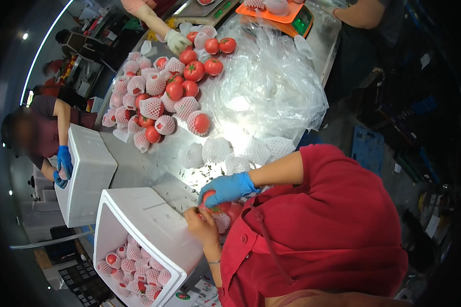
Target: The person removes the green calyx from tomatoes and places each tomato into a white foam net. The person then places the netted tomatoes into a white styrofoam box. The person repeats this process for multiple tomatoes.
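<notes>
My right hand [228,188], in a blue glove, grips a red tomato [208,196] close to my body. Against the same tomato are the fingertips of my bare left hand [203,224]; whether they hold anything is hidden. More tomatoes [234,210] and a white foam net [222,221] lie beside the hands, against my red garment. Several empty-looking foam nets [217,150] lie beyond my right hand. Farther off is a heap of tomatoes, some bare [194,71], many in foam nets [151,108]. Netted tomatoes [128,266] also fill the bottom of a white foam box [178,270].
A metal table [138,159] bears green scraps [205,174] and crumpled clear plastic [265,88]. A second foam box [94,153] stands near a co-worker in blue gloves [64,159]. Another co-worker's white-gloved hand [177,42] reaches the heap. An orange scale [269,17] stands at the far end.
</notes>
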Demonstrator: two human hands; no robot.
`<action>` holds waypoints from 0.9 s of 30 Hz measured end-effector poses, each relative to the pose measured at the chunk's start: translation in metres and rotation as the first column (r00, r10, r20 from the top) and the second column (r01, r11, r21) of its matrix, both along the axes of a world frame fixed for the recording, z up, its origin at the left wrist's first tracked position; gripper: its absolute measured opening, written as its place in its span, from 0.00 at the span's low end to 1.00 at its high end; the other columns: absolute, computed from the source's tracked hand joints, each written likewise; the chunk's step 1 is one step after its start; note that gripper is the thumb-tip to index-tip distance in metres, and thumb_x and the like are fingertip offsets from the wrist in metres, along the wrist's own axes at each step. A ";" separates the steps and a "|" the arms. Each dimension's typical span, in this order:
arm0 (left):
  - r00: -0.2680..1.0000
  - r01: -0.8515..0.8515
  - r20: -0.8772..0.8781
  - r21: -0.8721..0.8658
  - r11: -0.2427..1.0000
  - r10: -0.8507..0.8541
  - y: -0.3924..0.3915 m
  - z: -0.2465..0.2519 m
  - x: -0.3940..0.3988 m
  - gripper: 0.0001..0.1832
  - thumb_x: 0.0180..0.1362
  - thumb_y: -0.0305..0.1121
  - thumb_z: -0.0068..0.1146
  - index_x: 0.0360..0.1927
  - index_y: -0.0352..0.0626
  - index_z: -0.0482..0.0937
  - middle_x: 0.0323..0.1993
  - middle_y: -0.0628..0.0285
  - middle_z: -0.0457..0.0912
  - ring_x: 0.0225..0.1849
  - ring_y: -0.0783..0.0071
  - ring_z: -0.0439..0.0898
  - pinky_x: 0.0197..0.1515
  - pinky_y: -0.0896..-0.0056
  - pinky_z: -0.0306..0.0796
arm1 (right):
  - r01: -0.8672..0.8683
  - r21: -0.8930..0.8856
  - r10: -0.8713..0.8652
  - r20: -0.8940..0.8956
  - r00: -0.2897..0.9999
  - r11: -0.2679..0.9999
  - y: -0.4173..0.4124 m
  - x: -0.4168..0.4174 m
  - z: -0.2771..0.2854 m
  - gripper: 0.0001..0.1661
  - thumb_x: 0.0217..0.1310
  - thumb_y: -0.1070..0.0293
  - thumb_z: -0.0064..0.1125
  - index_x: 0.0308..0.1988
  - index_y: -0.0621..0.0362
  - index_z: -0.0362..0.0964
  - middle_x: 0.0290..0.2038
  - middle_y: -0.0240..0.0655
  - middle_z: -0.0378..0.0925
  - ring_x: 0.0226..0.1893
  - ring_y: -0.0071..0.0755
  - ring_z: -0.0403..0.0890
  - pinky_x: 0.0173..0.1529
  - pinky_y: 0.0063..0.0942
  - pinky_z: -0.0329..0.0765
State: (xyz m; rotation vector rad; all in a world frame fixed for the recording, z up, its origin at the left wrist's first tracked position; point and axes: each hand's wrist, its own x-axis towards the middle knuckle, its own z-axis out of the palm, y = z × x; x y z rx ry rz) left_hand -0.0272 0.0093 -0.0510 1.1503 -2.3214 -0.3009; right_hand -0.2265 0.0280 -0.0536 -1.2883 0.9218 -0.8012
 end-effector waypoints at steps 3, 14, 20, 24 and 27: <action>0.995 -0.089 -0.028 0.130 0.988 0.093 -0.006 0.005 0.009 0.06 0.58 0.27 0.54 0.35 0.35 0.74 0.30 0.52 0.75 0.31 0.53 0.74 0.33 0.58 0.68 | 0.160 -0.030 -0.156 0.093 0.983 0.987 0.009 0.005 -0.004 0.31 0.57 0.45 0.58 0.53 0.55 0.72 0.47 0.44 0.79 0.46 0.36 0.78 0.54 0.32 0.73; 0.967 -0.011 -0.208 0.547 0.837 0.148 0.008 -0.003 0.010 0.16 0.62 0.36 0.58 0.47 0.34 0.76 0.36 0.54 0.79 0.39 0.64 0.78 0.41 0.68 0.71 | 0.393 0.082 -0.401 0.230 0.887 0.916 0.008 0.008 -0.009 0.30 0.67 0.44 0.49 0.54 0.58 0.70 0.48 0.40 0.78 0.49 0.32 0.77 0.55 0.28 0.72; 0.894 0.178 -0.427 0.619 0.765 0.138 0.029 0.016 -0.025 0.34 0.55 0.31 0.66 0.62 0.32 0.62 0.53 0.52 0.71 0.51 0.65 0.74 0.54 0.68 0.69 | 0.354 -0.019 -0.350 0.101 0.931 0.935 0.009 0.013 -0.024 0.35 0.68 0.41 0.43 0.59 0.58 0.66 0.49 0.43 0.77 0.39 0.33 0.81 0.42 0.28 0.79; 0.833 0.186 -0.467 0.741 0.645 0.297 0.026 0.012 -0.029 0.36 0.53 0.28 0.66 0.64 0.35 0.60 0.55 0.53 0.69 0.51 0.66 0.74 0.55 0.69 0.69 | 0.146 0.148 -0.161 0.093 0.983 0.978 0.026 -0.018 0.016 0.38 0.67 0.39 0.42 0.66 0.52 0.59 0.53 0.41 0.74 0.27 0.30 0.82 0.28 0.27 0.79; 0.818 0.154 -0.441 0.786 0.598 0.369 0.020 0.011 -0.017 0.34 0.54 0.29 0.64 0.63 0.35 0.61 0.55 0.53 0.70 0.51 0.66 0.74 0.54 0.68 0.69 | 0.360 0.097 -0.370 0.121 0.921 0.928 0.000 -0.081 0.001 0.28 0.68 0.49 0.44 0.62 0.50 0.63 0.51 0.32 0.74 0.40 0.25 0.80 0.34 0.27 0.80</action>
